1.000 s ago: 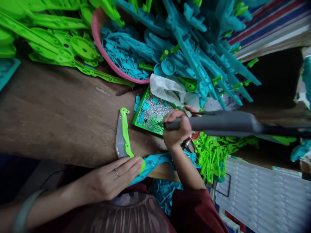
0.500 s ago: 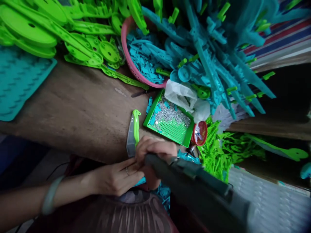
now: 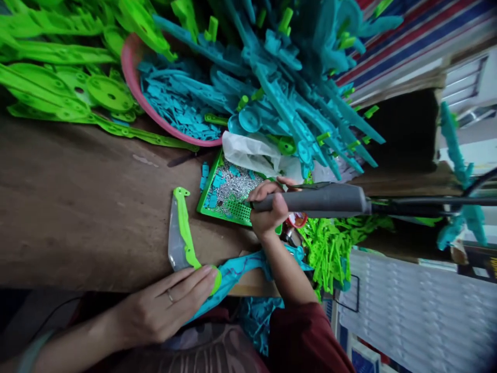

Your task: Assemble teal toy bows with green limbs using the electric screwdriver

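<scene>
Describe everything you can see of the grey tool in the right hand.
The grey tool is a matte, plastic-looking cylinder with a darker strip along its upper side. It lies roughly level across the view, the right hand gripping its narrower end; a small tip shows beyond the hand, against the green tray. Dark cords run from its wider end.

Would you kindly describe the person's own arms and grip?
Ungloved, the left grip wears a slim silvery ring, with a pale greenish bangle on the left forearm. The right grip is also ungloved; a dark red sleeve leaves the right forearm bare.
</scene>
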The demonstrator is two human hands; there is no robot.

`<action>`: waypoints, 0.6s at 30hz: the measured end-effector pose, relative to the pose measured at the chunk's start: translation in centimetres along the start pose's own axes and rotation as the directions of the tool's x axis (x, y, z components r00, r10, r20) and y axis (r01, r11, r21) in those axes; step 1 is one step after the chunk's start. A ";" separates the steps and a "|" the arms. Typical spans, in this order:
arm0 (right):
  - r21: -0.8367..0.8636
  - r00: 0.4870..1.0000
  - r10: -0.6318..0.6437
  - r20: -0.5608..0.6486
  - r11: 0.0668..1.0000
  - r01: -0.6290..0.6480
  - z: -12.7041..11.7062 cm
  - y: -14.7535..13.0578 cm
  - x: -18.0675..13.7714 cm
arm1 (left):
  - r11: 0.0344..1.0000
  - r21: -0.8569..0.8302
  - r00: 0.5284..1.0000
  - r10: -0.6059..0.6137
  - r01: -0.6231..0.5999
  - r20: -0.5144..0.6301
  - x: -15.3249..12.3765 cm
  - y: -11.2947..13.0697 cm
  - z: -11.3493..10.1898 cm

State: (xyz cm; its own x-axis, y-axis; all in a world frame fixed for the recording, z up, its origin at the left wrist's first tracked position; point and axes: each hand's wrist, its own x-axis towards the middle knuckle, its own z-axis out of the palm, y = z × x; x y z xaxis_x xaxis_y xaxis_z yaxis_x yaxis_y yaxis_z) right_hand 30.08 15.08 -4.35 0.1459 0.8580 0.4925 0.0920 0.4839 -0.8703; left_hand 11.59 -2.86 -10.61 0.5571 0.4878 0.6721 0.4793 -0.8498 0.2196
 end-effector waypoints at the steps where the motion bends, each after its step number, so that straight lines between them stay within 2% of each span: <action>1: -0.007 1.000 0.006 -0.003 1.000 -0.006 0.0 0.5 -0.1 | 1.000 -0.011 1.000 -0.003 0.003 0.004 0.0 -0.1 0.0; 6: -0.008 0.999 0.015 0.037 1.000 -0.015 -0.1 1.2 -0.6 | 0.999 -0.048 1.000 -0.013 0.014 0.011 0.1 -0.1 0.1; 10: -0.083 0.999 0.035 0.026 0.996 -0.033 -0.1 0.6 -0.4 | 0.998 -0.061 0.998 -0.027 0.030 0.048 0.3 0.2 -0.2; 13: -0.091 1.000 0.008 0.017 0.996 -0.006 -0.2 -0.7 0.0 | 0.995 -0.089 0.990 -0.038 0.050 0.136 0.7 -0.1 -2.0; 16: -0.046 0.998 -0.058 0.016 0.997 0.058 -0.4 -2.2 0.5 | 0.985 -0.157 0.983 -0.050 0.078 0.176 2.0 -1.7 -4.7; 18: 0.006 0.997 -0.065 0.034 0.998 0.064 -0.4 -2.9 0.8 | 0.962 -0.190 0.975 -0.168 0.194 0.147 4.2 -3.3 -5.6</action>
State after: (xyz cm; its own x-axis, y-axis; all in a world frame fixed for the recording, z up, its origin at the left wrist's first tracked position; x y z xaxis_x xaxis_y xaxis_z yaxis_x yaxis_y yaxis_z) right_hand 30.32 14.26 -1.45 0.1063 0.8303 0.5471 0.0951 0.5392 -0.8368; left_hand 8.52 0.89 -4.55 0.5622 0.6475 0.5145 0.4408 -0.7610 0.4760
